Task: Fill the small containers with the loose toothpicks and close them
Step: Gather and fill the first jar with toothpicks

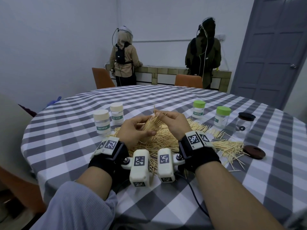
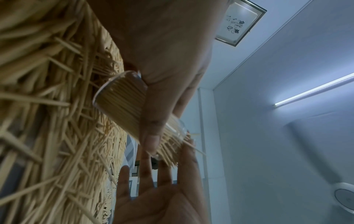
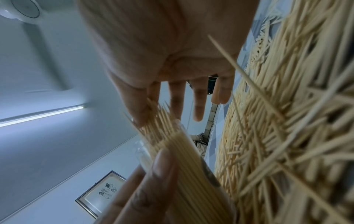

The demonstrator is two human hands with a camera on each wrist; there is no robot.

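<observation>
Left hand [image 1: 134, 130] grips toothpick-packed container [image 2: 122, 103] — right hand [image 1: 176, 123] touching tips.

We see our right hand [image 3: 168, 50] spread above a clear jar [image 3: 184, 174] packed with toothpicks; our left hand [image 3: 145, 189] grips it; loose toothpicks [image 3: 287, 121] lie heaped alongside.
</observation>
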